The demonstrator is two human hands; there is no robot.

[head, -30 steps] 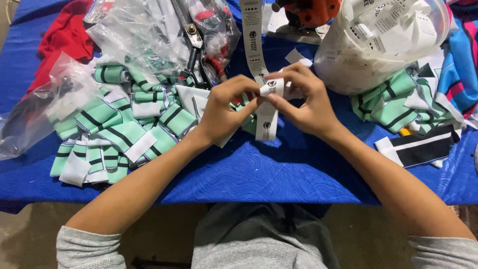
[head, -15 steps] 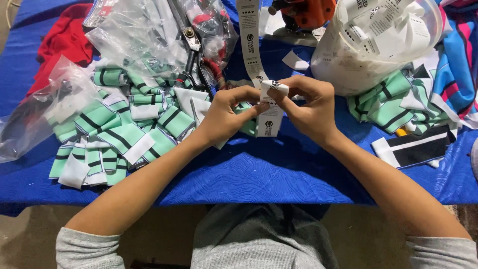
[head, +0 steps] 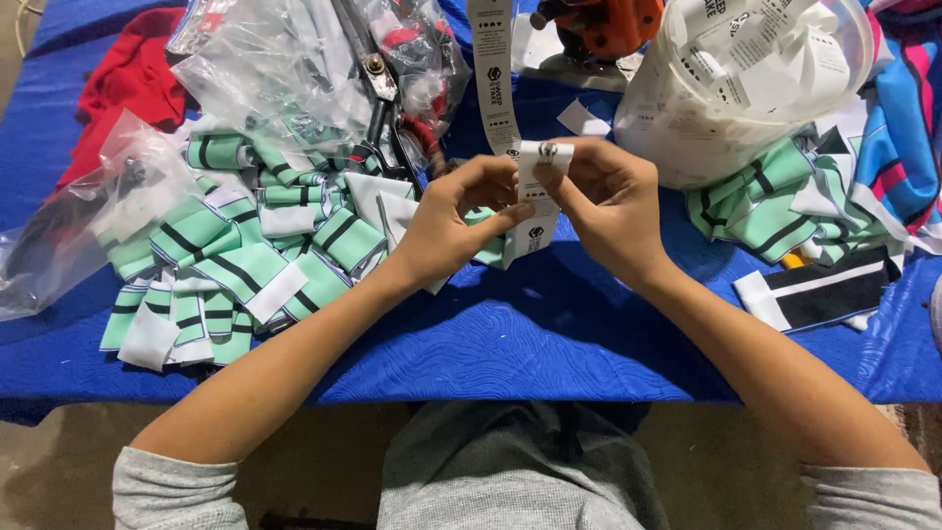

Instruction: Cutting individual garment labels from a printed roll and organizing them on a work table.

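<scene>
Two hands at work above counter [head: 549, 344] draped in blue quilted cloth. Largest items first: clear plastic tub [head: 746, 88] of white printed labels at upper right; crumpled clear bags [head: 285, 69] at upper left; heap of mint-green striped fabric pieces [head: 235, 255] at left, second smaller heap [head: 775, 196] under tub; red cloth [head: 128, 79] at far left corner; orange tool [head: 599, 20] at top edge, partly cut off.

Work item: white label strip [head: 494, 69], running down from top edge to between both hands, above counter, not resting on it. Lower end [head: 535, 236] hanging below grip.

Left hand [head: 456, 221]: palm turned toward right, fingers [head: 491, 177] curled, thumb and forefinger pinching strip from left side. Right hand [head: 608, 211]: fingers [head: 554, 162] bent in, pinching strip's folded top edge. Both forearms converging from lower corners, wrists slightly raised.

Judgement on doing fold well: keep edges aligned square before pressing crease; hold pinch close to fold line, both sides, so strip does not skew; keep slack in feed above to avoid pulling. Cannot tell whether fold fully creased; fingertips cover it.
</scene>
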